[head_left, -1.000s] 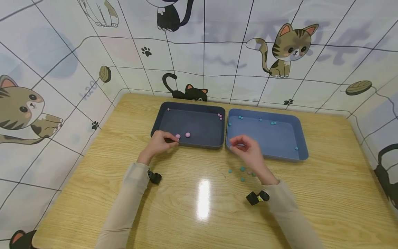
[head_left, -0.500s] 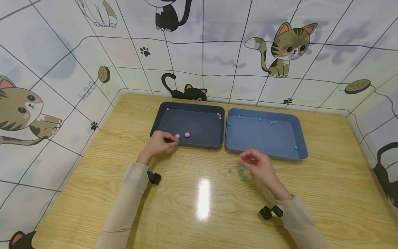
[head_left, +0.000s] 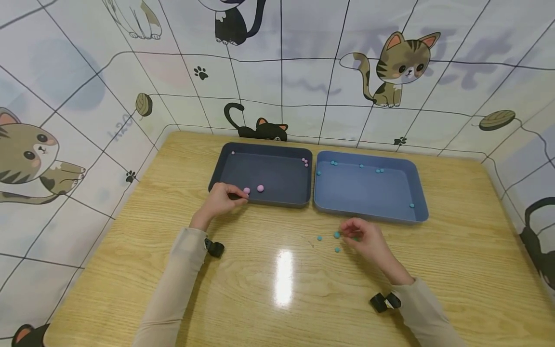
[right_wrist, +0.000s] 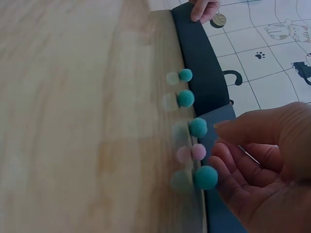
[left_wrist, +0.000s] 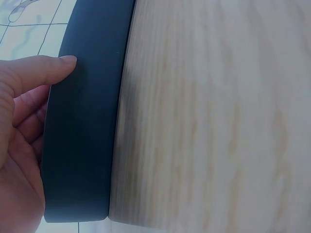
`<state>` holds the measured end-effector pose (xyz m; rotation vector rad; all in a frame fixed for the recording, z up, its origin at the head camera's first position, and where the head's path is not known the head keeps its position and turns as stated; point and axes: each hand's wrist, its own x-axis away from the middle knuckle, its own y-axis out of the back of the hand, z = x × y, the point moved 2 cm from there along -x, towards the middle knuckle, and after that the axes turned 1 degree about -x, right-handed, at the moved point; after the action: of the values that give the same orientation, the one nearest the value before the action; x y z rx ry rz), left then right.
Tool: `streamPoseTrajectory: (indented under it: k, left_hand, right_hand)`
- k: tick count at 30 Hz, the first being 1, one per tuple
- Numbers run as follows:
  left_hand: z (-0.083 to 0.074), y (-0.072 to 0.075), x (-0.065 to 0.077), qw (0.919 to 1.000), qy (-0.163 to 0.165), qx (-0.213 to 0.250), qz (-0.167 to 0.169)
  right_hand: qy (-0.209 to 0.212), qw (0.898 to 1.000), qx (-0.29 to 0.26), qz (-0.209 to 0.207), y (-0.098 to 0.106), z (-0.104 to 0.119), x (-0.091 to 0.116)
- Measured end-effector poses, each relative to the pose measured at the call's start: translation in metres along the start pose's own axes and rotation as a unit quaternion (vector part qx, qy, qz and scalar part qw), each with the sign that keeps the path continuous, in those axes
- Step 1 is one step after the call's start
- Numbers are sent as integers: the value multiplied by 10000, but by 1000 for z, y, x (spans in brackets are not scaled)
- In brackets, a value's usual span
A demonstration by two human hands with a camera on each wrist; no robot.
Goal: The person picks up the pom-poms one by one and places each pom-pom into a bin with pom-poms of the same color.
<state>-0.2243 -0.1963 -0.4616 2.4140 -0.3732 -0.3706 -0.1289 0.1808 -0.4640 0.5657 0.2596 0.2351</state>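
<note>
Fuzzy pink balls [head_left: 260,188] lie in the rectangular charcoal tray [head_left: 277,168], its wall clamped in the left hand [head_left: 220,199]; fuzzy teal balls [head_left: 361,166], in the rectangular blue tray [head_left: 368,188]. Four teal and one pink apparently remain for sorting on the wooden table [head_left: 243,289], beside the right hand [head_left: 367,241], thumb and fingers apart.

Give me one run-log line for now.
left hand: grips dark tray | right hand: holding nothing visible, beside teal balls and pink ball
</note>
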Motion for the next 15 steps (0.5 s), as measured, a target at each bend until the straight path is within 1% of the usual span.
streamPoseTrajectory:
  k: [6,11,15]
  left_hand:
    - [-1,0,1,9999,96,37,22]
    - [0,0,1,10000,62,39,9]
    - [0,0,1,9999,67,77,16]
  right_hand:
    - [-155,9993,224,236,-1,-5,2]
    - [37,9989,385,274,-3,-6,2]
    - [109,9981,523,291,-4,-7,2]
